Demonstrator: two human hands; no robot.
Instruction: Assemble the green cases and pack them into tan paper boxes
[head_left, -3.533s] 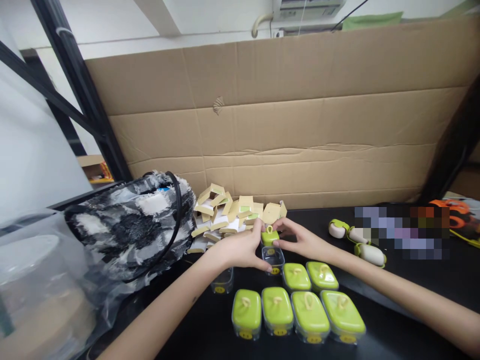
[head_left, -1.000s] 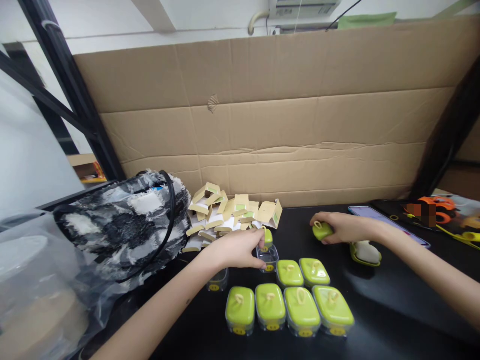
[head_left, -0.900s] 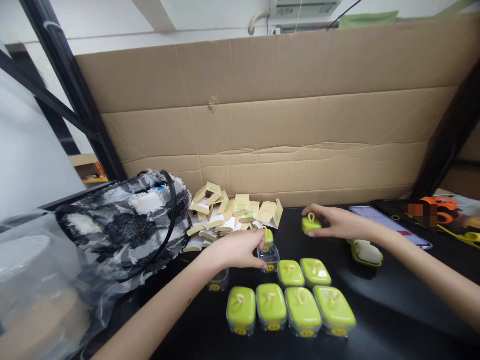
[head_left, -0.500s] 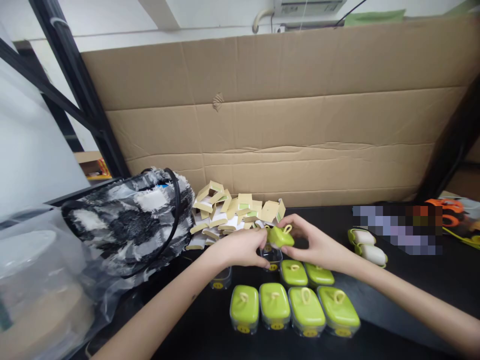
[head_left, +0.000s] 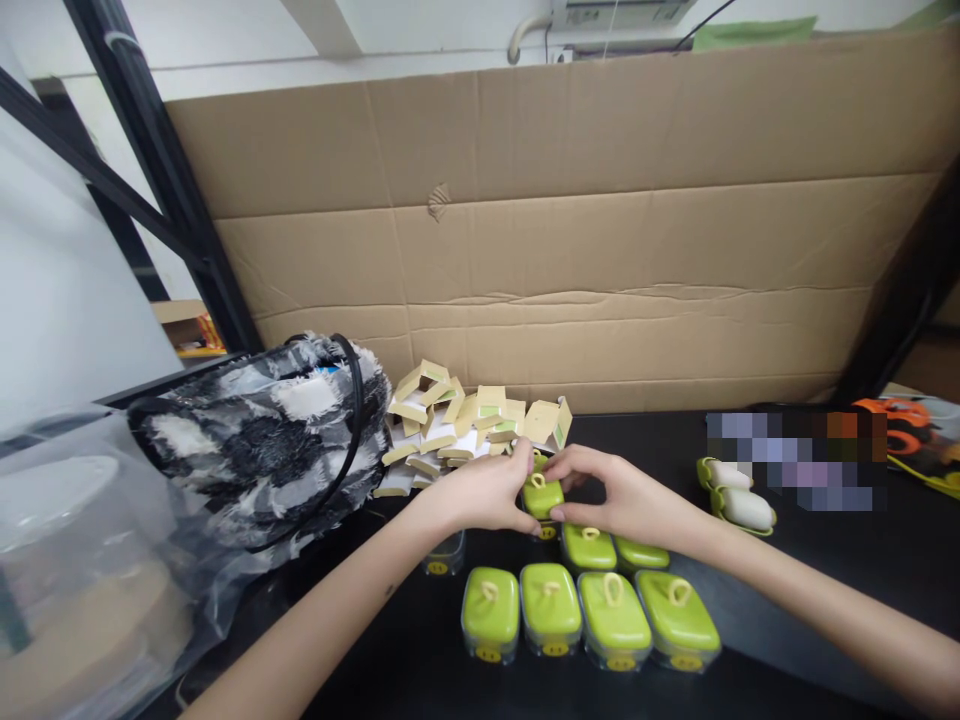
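I can read no words or numbers here; the only signs are small yellow smiley-face stickers (head_left: 487, 655) on the front of each clear green-lidded box (head_left: 490, 613) in front of me; print on the little cardboard cartons (head_left: 480, 415) is too small to read.

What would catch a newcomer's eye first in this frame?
The two hands, left hand and right hand, meet at mid-table, both on a small green lid. Just in front of them sit rows of green-lidded clear boxes on the black table. A heap of small cardboard cartons lies behind, beside a black-and-white fuzzy bag.
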